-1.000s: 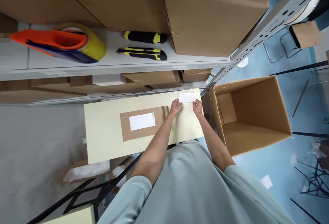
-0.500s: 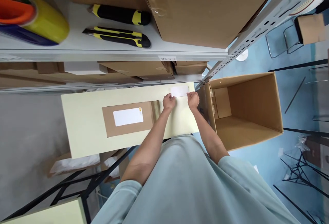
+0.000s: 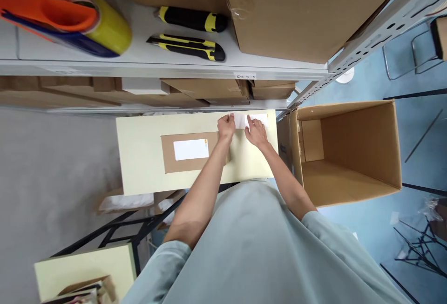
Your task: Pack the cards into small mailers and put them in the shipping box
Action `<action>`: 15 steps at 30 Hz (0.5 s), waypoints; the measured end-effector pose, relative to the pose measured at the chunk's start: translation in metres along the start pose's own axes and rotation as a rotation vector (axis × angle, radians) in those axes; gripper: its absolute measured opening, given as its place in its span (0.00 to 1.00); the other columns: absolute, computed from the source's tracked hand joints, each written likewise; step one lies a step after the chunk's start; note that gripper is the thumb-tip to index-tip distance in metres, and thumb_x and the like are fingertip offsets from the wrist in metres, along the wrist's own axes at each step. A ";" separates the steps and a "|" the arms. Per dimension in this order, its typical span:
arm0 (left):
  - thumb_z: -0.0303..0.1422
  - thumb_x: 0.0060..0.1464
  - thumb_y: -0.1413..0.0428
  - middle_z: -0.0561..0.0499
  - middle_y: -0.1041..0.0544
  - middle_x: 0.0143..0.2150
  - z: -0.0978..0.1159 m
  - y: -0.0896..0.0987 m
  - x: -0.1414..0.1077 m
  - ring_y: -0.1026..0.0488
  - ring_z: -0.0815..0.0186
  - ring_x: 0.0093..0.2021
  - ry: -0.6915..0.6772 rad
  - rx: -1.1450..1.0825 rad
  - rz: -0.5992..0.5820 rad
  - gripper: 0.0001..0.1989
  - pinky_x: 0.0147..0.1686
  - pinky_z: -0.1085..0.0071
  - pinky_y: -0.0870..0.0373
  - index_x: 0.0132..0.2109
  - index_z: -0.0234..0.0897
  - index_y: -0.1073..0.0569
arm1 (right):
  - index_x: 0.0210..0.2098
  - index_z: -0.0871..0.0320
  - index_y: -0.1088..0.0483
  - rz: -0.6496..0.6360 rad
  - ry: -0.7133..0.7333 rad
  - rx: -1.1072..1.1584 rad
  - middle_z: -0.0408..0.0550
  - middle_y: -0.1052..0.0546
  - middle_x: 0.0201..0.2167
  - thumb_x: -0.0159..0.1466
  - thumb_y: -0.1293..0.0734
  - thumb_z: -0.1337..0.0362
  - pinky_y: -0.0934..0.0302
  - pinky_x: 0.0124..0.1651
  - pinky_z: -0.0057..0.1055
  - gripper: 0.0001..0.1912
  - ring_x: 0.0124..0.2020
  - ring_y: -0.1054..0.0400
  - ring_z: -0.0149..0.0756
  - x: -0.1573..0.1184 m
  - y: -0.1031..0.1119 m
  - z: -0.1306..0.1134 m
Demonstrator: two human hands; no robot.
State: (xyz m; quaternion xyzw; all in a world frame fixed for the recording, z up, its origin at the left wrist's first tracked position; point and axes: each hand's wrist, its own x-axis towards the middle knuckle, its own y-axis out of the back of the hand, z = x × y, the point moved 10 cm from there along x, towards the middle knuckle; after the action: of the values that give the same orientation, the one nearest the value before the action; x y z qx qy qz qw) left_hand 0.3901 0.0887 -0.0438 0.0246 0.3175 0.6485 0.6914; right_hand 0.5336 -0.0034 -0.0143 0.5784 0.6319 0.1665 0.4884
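On the pale yellow tabletop [image 3: 139,155], near its far right corner, lies a white label sheet [image 3: 239,120] whose right part has a small orange mark. My left hand [image 3: 226,127] is closed, pinching the sheet's left end. My right hand [image 3: 257,132] rests on the right part with its index finger stretched out and the other fingers partly bent. Left of my hands lies a flat cardboard package [image 3: 168,155] bearing a white label [image 3: 190,149] with an orange corner mark. My left forearm covers part of the package's right end.
Above the tabletop, a grey shelf [image 3: 195,68] holds two utility knives [image 3: 188,47], a tape dispenser [image 3: 87,24] and large cardboard boxes [image 3: 300,10]. A deep open cardboard box [image 3: 359,141] stands right of the table. Another pale tabletop [image 3: 84,262] is at lower left.
My right hand has gone from pinching the sheet's right edge to resting on it with a finger out. My left hand still grips the left end. The view has shifted, moving the surroundings rightward.
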 end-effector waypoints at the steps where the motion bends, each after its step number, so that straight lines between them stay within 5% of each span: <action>1: 0.48 0.66 0.39 0.53 0.29 0.25 -0.002 0.006 0.001 0.30 0.63 0.31 0.009 0.007 0.009 0.22 0.33 0.69 0.34 0.28 0.41 0.33 | 0.85 0.62 0.53 -0.061 -0.027 -0.044 0.67 0.28 0.67 0.79 0.43 0.65 0.41 0.71 0.49 0.37 0.68 0.36 0.56 0.009 -0.007 0.002; 5: 0.47 0.66 0.38 0.56 0.37 0.22 -0.009 0.011 -0.001 0.37 0.65 0.28 0.058 0.004 0.000 0.24 0.30 0.69 0.39 0.27 0.43 0.38 | 0.86 0.58 0.60 -0.230 -0.092 -0.151 0.67 0.33 0.72 0.75 0.39 0.71 0.44 0.73 0.48 0.45 0.72 0.40 0.55 0.034 -0.031 0.013; 15: 0.48 0.66 0.38 0.54 0.34 0.24 -0.018 0.003 -0.002 0.36 0.64 0.29 0.070 -0.070 -0.037 0.23 0.32 0.68 0.36 0.28 0.42 0.34 | 0.86 0.56 0.60 -0.260 -0.114 -0.179 0.66 0.39 0.77 0.72 0.40 0.73 0.47 0.75 0.50 0.46 0.76 0.43 0.56 0.042 -0.047 0.019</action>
State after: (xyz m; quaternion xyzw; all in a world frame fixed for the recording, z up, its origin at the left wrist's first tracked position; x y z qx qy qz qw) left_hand 0.3790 0.0810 -0.0558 -0.0280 0.3190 0.6468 0.6922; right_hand 0.5283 0.0147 -0.0777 0.4545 0.6552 0.1243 0.5905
